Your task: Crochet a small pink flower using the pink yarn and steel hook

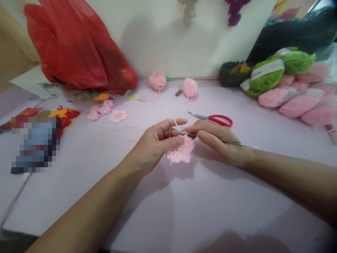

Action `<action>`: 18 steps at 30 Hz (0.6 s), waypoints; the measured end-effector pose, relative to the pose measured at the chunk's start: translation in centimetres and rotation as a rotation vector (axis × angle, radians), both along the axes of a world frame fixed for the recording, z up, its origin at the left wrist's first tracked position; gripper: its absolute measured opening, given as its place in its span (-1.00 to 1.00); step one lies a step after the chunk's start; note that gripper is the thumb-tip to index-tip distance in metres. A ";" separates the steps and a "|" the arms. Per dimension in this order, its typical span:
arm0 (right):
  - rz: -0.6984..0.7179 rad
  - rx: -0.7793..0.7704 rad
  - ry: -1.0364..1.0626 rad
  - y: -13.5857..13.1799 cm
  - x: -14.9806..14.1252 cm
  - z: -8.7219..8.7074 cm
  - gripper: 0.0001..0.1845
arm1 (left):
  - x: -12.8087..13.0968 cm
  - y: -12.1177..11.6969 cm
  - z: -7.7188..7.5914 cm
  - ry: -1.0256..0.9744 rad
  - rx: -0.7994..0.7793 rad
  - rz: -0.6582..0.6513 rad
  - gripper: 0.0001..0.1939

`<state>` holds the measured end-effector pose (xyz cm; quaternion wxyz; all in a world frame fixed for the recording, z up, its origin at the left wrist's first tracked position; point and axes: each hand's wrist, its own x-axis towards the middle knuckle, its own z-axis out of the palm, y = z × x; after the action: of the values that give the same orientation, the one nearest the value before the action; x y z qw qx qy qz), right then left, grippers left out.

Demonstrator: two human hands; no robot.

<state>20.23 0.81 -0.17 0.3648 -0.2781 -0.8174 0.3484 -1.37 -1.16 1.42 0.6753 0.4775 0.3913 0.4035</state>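
My left hand (pixel 160 142) pinches a pink crocheted flower (pixel 181 151) between thumb and fingers, with pink yarn (pixel 176 125) looped over its raised index finger. In my right hand (pixel 219 138) is a thin metal crochet hook (pixel 243 144), its tip at the top edge of the flower and its shaft sticking out behind toward the wrist. The yarn trails left across the table in a loose loop. Just behind my right hand lie scissors (pixel 221 120) with red handles, blades pointing left.
Two pink yarn balls (pixel 157 80) sit at the back near the wall. A finished pink flower (pixel 118 116) and smaller flowers (pixel 101 110) lie left. A red bag (pixel 79 49) stands back left, a blurred-out device (pixel 35 144) at far left. Green skeins (pixel 267 77) and pink skeins (pixel 300 102) pile up right.
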 end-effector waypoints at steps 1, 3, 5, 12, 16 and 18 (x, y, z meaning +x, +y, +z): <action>-0.004 0.000 -0.004 0.0 0.0 0.0 -0.68 | 0.0 0.0 0.0 0.008 0.008 0.006 -0.55; -0.018 0.002 -0.016 0.0 0.0 -0.1 -0.68 | 0.0 0.0 0.1 0.034 0.026 0.018 -0.55; -0.025 0.004 -0.017 0.1 0.0 -0.1 -0.68 | -0.1 -0.1 0.1 0.055 0.041 0.023 -0.55; -0.033 -0.010 -0.017 0.1 0.0 -0.1 -0.69 | -0.2 -0.2 0.2 0.084 0.064 0.020 -0.56; -0.026 0.008 -0.022 0.1 -0.1 -0.2 -0.69 | 0.0 -0.2 0.2 0.084 0.048 0.028 -0.52; -0.025 0.017 -0.027 0.1 -0.2 -0.2 -0.69 | 0.0 -0.2 0.2 0.092 0.041 0.030 -0.50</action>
<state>20.05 0.92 -0.34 0.3606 -0.2900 -0.8215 0.3332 -1.38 -1.31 1.62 0.6406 0.5033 0.4206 0.3993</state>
